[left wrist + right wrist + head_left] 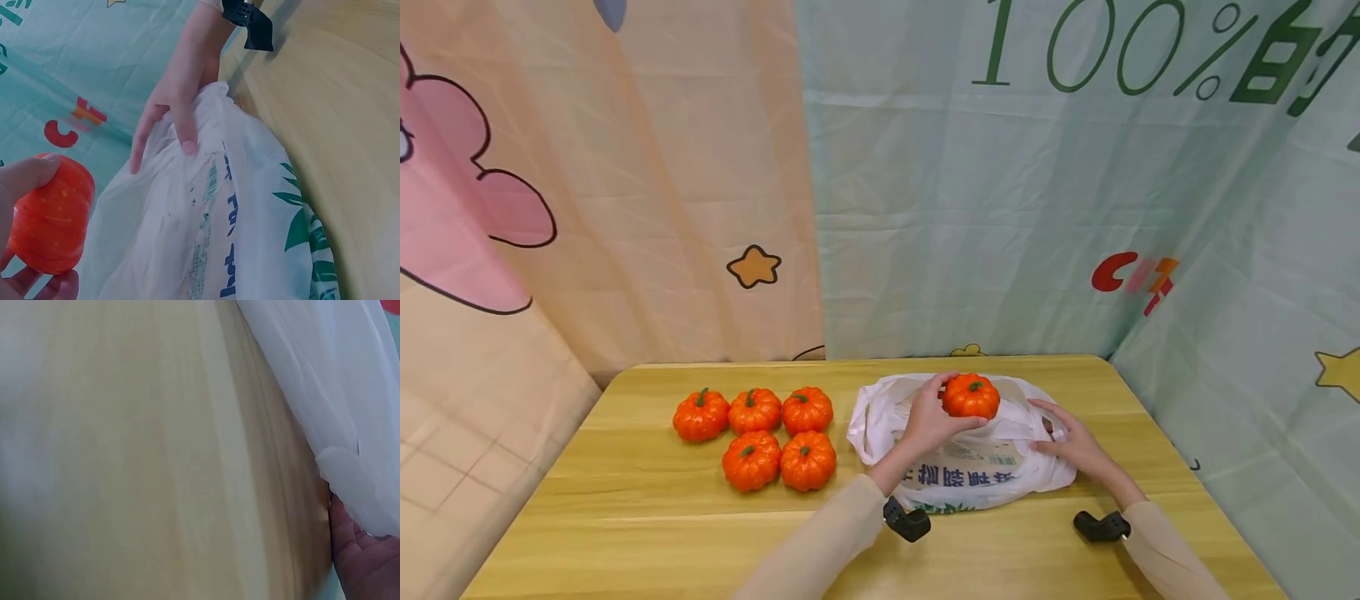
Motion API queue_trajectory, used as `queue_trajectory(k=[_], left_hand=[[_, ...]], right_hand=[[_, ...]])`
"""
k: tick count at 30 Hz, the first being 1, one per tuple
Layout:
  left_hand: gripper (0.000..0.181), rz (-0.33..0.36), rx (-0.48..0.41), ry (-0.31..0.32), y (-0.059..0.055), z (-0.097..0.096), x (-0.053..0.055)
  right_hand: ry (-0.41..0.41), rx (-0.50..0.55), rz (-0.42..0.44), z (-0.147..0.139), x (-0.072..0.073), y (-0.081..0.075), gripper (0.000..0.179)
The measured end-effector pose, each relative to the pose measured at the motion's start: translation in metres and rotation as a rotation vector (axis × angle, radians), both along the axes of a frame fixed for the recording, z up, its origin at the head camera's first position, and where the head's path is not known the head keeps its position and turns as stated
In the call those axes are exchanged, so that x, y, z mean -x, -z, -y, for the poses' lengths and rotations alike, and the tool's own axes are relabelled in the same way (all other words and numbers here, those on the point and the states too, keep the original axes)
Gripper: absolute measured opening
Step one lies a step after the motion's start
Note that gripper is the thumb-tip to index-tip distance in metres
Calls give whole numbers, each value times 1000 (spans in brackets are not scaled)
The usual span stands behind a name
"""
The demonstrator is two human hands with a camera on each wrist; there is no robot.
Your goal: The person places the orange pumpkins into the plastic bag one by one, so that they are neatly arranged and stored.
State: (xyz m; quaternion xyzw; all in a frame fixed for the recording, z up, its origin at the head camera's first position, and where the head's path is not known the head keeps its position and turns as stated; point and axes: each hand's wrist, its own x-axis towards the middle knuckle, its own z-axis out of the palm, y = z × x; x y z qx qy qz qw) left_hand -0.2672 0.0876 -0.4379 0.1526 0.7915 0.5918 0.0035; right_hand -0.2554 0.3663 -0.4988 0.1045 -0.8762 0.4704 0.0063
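Note:
My left hand [934, 419] holds a small orange pumpkin [972, 396] with a green stem above a white plastic bag [1037, 482]. In the left wrist view, the thumb and fingertips grip opposite sides of the pumpkin [53, 215]. The bag lies on its side, crumpled, with dark blue characters and green leaf prints. At its right end rests my right hand [1081, 446]. Its index finger and thumb are straight and spread over the plastic, as the left wrist view shows. Part of the right hand [365, 565] is covered by the bag's edge [353, 487] in the right wrist view.
Several more orange pumpkins [753, 461] stand grouped in two rows on the left of the wooden table [625, 517]. Printed cloth [962, 208] hangs behind the table's back edge and along its sides. Each wrist wears a black camera [907, 520].

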Motion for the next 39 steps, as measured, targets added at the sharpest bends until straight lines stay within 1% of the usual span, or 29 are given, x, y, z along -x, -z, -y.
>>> queue_trajectory(k=[5,11,15,17,18,21,23,25,28,34,39], left_hand=[[74,16,15,-17,6,-15,6],[75,37,38,-37,12,-29,9],[75,37,46,-42,18,-34,9],[74,19,46,-41,22,-36,10],[73,-3,57,-43,24,-37,11],[69,-32,56,-30,29,-37,11],[69,-24,55,-21,32,-38,12],[71,4,38,-11,35,-40,12],[73,32,32,-9,36,-42,13],[74,48,53,-17,38,-48,16],[74,33,75,-15,39,-53,18]], right_hand=[[-3,-5,-13,1,0,2,67],[-7,3,-15,3,0,4,67],[-3,-1,-19,3,0,4,67],[-2,3,-18,3,1,5,67],[-2,6,-17,3,1,5,67],[-3,14,-9,1,2,6,68],[-2,18,-2,1,2,6,68],[0,14,-1,-1,2,6,68],[5,4,1,-2,2,5,68],[6,2,0,-1,2,3,67],[0,4,-8,0,1,2,67]])
